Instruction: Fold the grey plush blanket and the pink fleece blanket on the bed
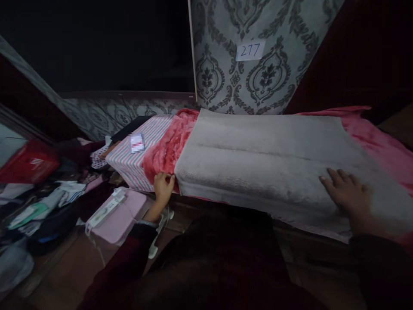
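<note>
A long grey mat (pixel 245 150) with a crease along its middle lies over a red plush blanket (pixel 164 148) on a low bench-like surface. My left hand (pixel 164 187) is at the mat's near left corner, thumb and fingers pinched on its edge, right where it meets the blanket. Farther right, my right hand (pixel 350 193) rests on top of the mat with its fingers spread, slightly blurred. More of the blanket, pink-red, shows past the mat's right end.
A striped cloth (pixel 129 161) with a small white-and-red packet (pixel 137 143) covers the left end. Below it, a power strip (pixel 105 211) sits on a pink box (pixel 129 215). Piled clothes (pixel 61 198) and a red bag (pixel 30 161) are at left. A large screen (pixel 112 47) stands behind.
</note>
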A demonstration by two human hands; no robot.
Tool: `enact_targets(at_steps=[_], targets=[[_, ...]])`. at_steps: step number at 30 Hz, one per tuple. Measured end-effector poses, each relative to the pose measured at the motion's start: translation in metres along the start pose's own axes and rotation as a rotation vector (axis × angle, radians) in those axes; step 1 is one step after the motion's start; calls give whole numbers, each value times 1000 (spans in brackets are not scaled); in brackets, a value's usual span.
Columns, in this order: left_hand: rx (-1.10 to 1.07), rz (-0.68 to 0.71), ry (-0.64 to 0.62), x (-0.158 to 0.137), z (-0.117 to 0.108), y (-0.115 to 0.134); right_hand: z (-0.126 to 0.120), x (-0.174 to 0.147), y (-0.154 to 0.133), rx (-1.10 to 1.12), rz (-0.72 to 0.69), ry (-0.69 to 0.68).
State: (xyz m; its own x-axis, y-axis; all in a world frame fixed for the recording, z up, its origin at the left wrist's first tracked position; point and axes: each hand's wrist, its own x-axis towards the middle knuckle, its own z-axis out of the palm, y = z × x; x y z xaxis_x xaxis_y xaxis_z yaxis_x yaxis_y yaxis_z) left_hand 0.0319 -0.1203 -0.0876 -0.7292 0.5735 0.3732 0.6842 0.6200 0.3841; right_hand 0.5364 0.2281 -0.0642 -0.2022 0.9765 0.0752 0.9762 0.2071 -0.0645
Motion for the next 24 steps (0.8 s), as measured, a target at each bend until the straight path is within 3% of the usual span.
enact_targets(at_steps=[6, 14, 17, 20, 22, 24], targets=[[-209, -53, -151, -7, 21, -6, -1, -1, -2, -22, 10, -6], [-220, -58, -159, -8, 12, -12, 2, 1, -2, -42, 3, 7], [-169, -36, -49, -3, 1, -6, 1, 1, -4, -51, 0, 4], [-66, 71, 106, 15, -9, 14, 4, 4, -5, -54, -16, 18], [-44, 223, 58, 36, -8, 38, 8, 6, -5, -53, -19, 44], [-39, 389, -77, 65, 2, 68, 11, 8, -5, -54, -10, 71]])
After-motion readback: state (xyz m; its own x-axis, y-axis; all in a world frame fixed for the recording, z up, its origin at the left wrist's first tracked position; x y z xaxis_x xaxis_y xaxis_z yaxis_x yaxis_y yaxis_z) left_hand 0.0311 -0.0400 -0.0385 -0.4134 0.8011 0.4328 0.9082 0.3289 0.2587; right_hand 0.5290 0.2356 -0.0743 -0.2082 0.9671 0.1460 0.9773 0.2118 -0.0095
